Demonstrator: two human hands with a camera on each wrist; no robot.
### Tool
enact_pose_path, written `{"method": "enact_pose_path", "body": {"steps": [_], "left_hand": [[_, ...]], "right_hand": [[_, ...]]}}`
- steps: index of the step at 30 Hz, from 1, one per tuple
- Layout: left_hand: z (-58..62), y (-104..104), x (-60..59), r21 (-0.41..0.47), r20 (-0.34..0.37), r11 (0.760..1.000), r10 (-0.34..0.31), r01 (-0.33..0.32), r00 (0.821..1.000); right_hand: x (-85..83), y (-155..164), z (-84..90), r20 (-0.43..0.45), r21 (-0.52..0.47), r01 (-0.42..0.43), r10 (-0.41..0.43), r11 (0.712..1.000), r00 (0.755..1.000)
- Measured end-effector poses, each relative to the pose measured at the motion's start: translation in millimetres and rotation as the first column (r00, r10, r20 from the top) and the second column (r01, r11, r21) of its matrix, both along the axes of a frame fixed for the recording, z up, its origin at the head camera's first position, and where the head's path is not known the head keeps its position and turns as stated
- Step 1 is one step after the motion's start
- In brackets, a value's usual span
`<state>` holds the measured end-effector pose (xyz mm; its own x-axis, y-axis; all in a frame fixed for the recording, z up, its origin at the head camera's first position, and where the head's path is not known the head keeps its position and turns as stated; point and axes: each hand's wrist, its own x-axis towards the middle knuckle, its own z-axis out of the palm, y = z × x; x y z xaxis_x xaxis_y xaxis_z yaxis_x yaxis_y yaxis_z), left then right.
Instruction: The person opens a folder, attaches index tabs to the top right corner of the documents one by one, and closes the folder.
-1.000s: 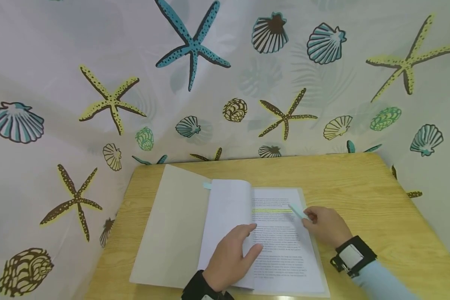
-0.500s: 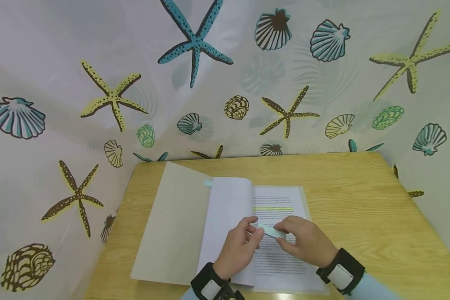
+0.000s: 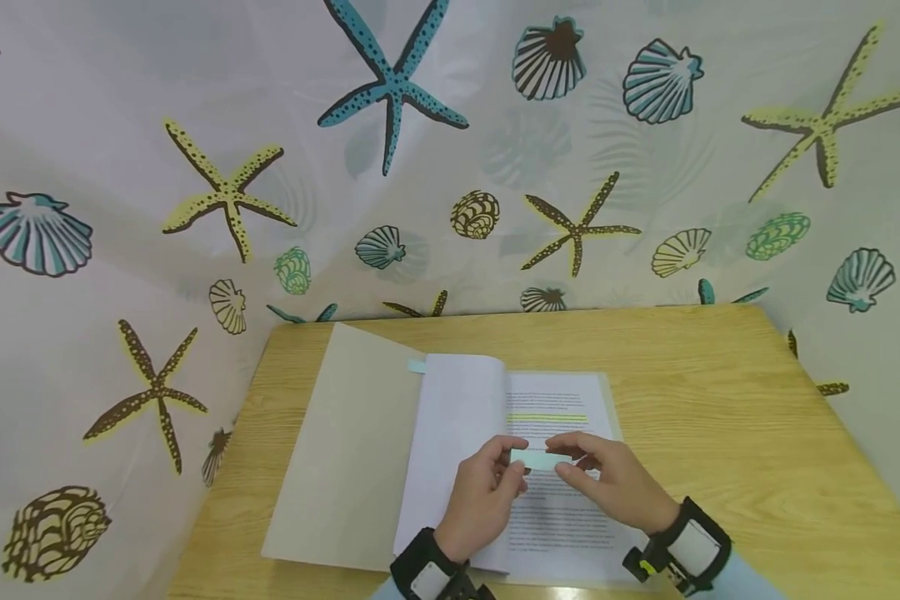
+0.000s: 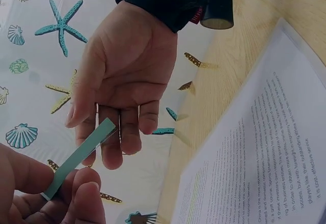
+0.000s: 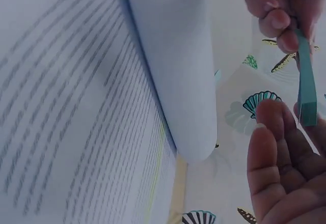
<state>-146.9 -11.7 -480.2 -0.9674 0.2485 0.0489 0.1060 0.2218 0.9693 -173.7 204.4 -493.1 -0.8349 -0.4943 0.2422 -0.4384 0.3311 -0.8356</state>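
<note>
Pale wooden surface (image 3: 720, 400), open stapled printed document (image 3: 562, 517); above it, left hand (image 3: 480, 500) and right hand (image 3: 618, 487) pinching thin pale-green paper strip (image 3: 542, 459) by its ends. Best kept taut and level.

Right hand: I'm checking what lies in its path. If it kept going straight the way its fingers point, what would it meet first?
The right hand points left along the paper strip toward the left hand, so it would likely meet those fingers first; depth is unclear.
</note>
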Motion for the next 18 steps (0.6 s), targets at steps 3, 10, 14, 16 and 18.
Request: {"method": "enact_pose_path", "body": {"steps": [3,10,14,16,18], "left_hand": [[0.0,1.6,0.1,-0.004,-0.009,1.000,0.000,0.000,1.000],[-0.1,4.7,-2.2,-0.068,-0.069,0.998,0.012,-0.017,0.998],[0.9,5.2,-2.5,-0.081,-0.077,0.996,0.019,-0.026,0.997],[1.7,5.3,-2.1,-0.083,-0.074,0.996,0.018,-0.024,0.997],[2.2,5.6,-1.7,-0.086,-0.076,0.996,0.016,-0.022,0.997]], "right_hand": [[-1.7,3.5,2.6,0.179,-0.115,-0.009,0.030,0.993,0.983],[-5.7,8.3,5.1,0.317,-0.133,0.046,-0.001,0.990,0.948],[-5.2,7.6,5.2,0.336,-0.125,0.074,-0.028,0.989,0.942],[-4.7,6.1,5.9,0.333,-0.122,0.092,-0.047,0.988,0.942],[-4.3,4.3,6.4,0.328,-0.120,0.110,-0.065,0.987,0.942]]}}
